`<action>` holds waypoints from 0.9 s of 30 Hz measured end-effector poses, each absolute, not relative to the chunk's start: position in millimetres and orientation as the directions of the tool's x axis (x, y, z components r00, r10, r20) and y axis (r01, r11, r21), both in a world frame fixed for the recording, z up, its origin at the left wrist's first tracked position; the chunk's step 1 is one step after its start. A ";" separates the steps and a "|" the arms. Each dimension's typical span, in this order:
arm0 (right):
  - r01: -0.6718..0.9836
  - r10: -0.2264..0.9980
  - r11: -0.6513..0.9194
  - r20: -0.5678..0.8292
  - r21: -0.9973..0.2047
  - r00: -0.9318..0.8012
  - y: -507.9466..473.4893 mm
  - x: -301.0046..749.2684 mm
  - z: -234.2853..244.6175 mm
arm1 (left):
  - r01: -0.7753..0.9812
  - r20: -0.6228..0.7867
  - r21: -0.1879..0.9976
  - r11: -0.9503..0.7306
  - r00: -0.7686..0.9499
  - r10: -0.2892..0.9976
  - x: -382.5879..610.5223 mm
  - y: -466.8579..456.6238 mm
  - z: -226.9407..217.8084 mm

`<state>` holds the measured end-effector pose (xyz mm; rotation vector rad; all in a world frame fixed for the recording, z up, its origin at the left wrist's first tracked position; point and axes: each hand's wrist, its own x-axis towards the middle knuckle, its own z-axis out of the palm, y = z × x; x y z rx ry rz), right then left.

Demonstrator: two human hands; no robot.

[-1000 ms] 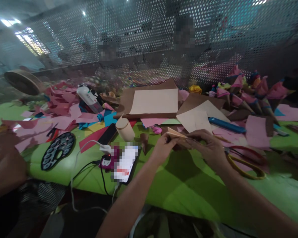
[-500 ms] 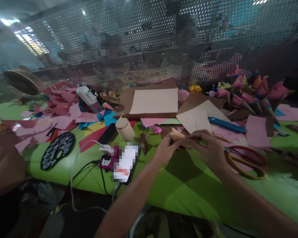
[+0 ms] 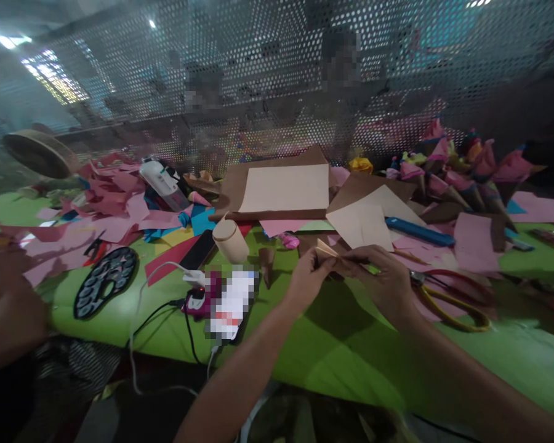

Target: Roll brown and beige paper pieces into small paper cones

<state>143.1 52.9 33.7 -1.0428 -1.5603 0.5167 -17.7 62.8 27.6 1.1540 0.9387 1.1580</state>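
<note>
Between my two hands is a small folded piece of light brown paper (image 3: 325, 248), its top edges pointing up. My left hand (image 3: 307, 275) pinches its left side with thumb and fingers. On the other side my right hand (image 3: 384, 275) has its fingertips closed on the paper, which they partly cover. Scissors with red and yellow handles (image 3: 452, 311) lie just right of my right wrist. A small brown paper cone (image 3: 266, 266) rests on the green table (image 3: 332, 363) to the left of my left hand.
A cream paper roll (image 3: 231, 241), a lit phone (image 3: 233, 304) and a purple power strip (image 3: 202, 303) with cables stand left. Behind are cream sheets (image 3: 286, 189), a blue cutter (image 3: 420, 232) and pink-topped paper cones (image 3: 459, 179). Another person's arm (image 3: 13, 301) is at far left.
The folded paper looks narrower at the top, its layers closer together. Both hands stay about where they were, and the view has shifted slightly.
</note>
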 end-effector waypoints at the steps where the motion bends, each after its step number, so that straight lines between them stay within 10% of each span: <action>1: 0.349 0.826 0.521 0.563 -0.779 0.023 53.3 143.5 32.6 | -0.193 0.023 0.981 0.014 0.188 0.982 -17.1 63.0 27.5; 17: 0.380 0.851 0.503 0.522 -0.776 -0.059 53.4 142.4 31.3 | -0.123 -0.005 0.992 0.021 0.128 0.992 -16.7 63.1 29.4; 27: 0.189 0.973 0.231 0.230 -0.954 -0.030 53.1 139.5 40.9 | 0.503 0.022 0.858 -0.104 0.165 0.986 -18.3 56.4 36.5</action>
